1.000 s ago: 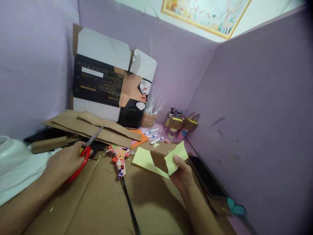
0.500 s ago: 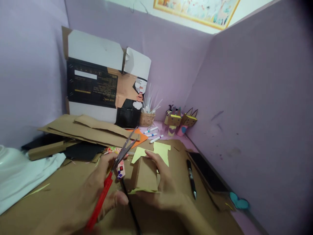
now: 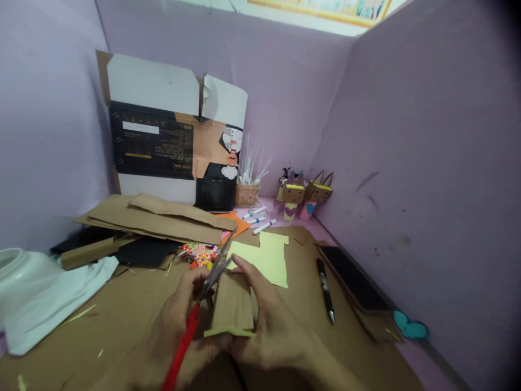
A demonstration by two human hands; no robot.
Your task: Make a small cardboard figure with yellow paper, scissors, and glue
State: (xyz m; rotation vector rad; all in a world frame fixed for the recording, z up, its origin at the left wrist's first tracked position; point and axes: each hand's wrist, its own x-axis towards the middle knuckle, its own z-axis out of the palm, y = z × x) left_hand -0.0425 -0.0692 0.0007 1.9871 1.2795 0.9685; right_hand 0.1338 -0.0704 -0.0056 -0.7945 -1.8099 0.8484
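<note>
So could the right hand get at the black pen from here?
Probably yes: nothing stands between the right hand and the pen, though that hand is holding the small cardboard box.

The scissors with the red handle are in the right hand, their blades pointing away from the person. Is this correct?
Wrong side: in the head view, the scissors with the red handle are in the left hand, their blades pointing away from the person.

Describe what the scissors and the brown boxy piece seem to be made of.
Scissors: blades probably metal, grey with a slight sheen; handle likely plastic, from its smooth, bright red. Boxy piece: apparently matte cardboard, plain brown, flat-faced; thin yellow edging likely paper.
</note>
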